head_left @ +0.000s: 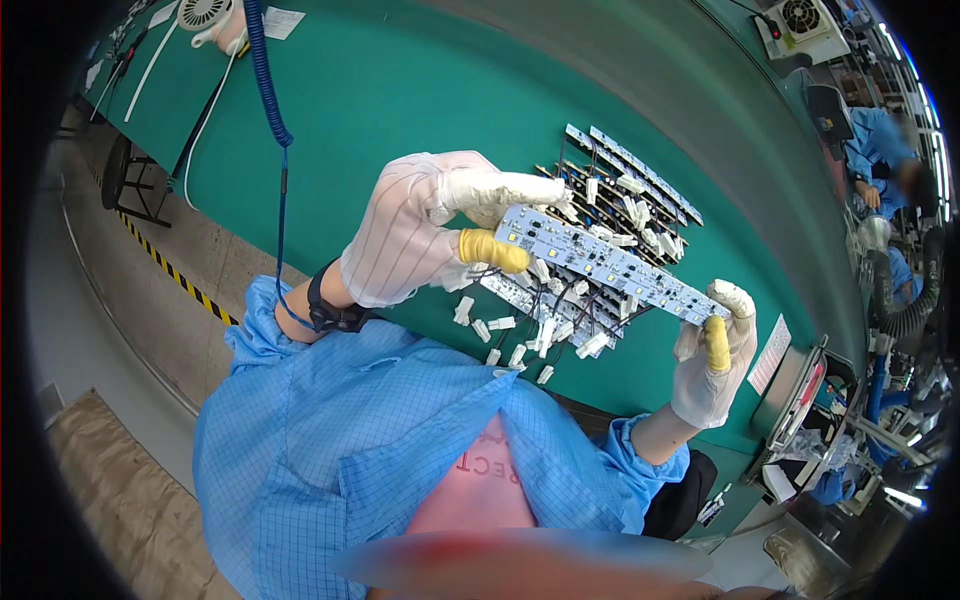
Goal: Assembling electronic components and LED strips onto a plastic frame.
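A long white LED circuit board (610,262) is held up between my two gloved hands, above the green bench. My left hand (440,225) grips its left end, with a yellow-capped thumb below and a white-wrapped finger stretched along above. At the right end, my right hand (718,350) pinches the board between its yellow-capped thumb and white-tipped fingers. Beneath and beyond it lies a pile of similar LED boards (645,170) with dark wires. Several white connectors (545,335) hang from these boards towards my body. A dark band with a blue coiled cord (265,80) circles my left wrist.
A small fan (205,15) and a paper stand at the far left of the green bench (400,80). Near my right hand are a printed sheet (770,352) and a metal-edged tray (795,395). Another person in blue (875,150) sits at the far right.
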A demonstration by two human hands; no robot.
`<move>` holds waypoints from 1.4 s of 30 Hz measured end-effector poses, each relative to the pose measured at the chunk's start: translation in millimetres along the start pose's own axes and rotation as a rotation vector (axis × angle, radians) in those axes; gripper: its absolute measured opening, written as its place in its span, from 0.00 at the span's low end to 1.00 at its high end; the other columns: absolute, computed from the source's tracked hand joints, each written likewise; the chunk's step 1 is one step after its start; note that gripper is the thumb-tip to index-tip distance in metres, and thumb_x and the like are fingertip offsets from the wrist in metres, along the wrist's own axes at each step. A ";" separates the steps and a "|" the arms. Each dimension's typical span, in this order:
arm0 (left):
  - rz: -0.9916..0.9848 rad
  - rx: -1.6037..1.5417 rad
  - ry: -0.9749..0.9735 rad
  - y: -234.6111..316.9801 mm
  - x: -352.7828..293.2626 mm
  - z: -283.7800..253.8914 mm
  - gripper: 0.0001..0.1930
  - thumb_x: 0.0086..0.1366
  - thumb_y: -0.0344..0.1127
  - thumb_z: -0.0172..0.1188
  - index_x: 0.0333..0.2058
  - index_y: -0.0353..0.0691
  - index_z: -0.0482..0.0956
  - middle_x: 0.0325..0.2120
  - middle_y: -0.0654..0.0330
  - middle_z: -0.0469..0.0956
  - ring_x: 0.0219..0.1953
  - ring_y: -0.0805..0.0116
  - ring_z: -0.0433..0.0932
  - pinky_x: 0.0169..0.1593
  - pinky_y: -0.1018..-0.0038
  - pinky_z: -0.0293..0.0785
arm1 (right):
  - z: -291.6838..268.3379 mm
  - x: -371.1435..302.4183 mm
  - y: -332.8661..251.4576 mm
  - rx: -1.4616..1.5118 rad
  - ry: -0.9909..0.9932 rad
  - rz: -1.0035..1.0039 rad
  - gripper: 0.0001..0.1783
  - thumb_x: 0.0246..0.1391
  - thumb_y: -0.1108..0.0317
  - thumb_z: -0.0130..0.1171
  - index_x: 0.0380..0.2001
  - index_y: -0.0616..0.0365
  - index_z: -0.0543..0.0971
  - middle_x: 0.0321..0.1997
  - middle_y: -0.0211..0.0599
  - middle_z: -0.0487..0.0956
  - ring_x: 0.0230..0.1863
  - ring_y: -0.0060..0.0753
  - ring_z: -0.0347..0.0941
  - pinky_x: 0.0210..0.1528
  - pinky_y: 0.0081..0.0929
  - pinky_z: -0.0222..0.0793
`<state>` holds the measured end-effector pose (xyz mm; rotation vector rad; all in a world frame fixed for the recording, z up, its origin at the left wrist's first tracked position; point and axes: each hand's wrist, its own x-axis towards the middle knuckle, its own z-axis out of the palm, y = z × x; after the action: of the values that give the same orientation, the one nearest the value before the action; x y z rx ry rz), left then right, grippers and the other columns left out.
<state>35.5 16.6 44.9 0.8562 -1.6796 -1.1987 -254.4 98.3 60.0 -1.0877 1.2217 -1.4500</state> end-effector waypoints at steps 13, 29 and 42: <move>0.052 -0.020 0.036 -9.8 -3.1 1.4 0.24 0.42 0.42 0.72 0.42 0.46 0.83 0.21 0.68 0.73 0.22 0.78 0.69 0.26 0.79 0.66 | -1.8 -3.1 -4.0 0.031 -0.016 0.055 0.20 0.54 0.63 0.60 0.44 0.68 0.70 0.28 0.31 0.74 0.18 0.14 0.66 0.21 0.12 0.58; 0.036 -0.072 0.030 -4.8 2.7 -5.4 0.13 0.58 0.29 0.59 0.41 0.29 0.78 0.33 0.56 0.78 0.36 0.71 0.78 0.40 0.80 0.75 | 3.6 -5.8 -11.5 0.006 -0.079 0.061 0.22 0.55 0.62 0.60 0.46 0.65 0.69 0.31 0.31 0.74 0.20 0.13 0.65 0.19 0.11 0.56; -0.037 -0.162 0.110 -13.5 3.4 -9.3 0.11 0.57 0.30 0.60 0.38 0.31 0.80 0.32 0.56 0.78 0.35 0.69 0.78 0.40 0.78 0.75 | 11.6 -2.4 -9.7 0.014 -0.092 0.093 0.22 0.56 0.59 0.58 0.45 0.68 0.71 0.28 0.38 0.76 0.21 0.21 0.70 0.20 0.13 0.61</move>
<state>43.4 6.3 34.3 0.8403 -1.4634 -1.2701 -243.6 99.4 70.8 -1.0624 1.1796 -1.3223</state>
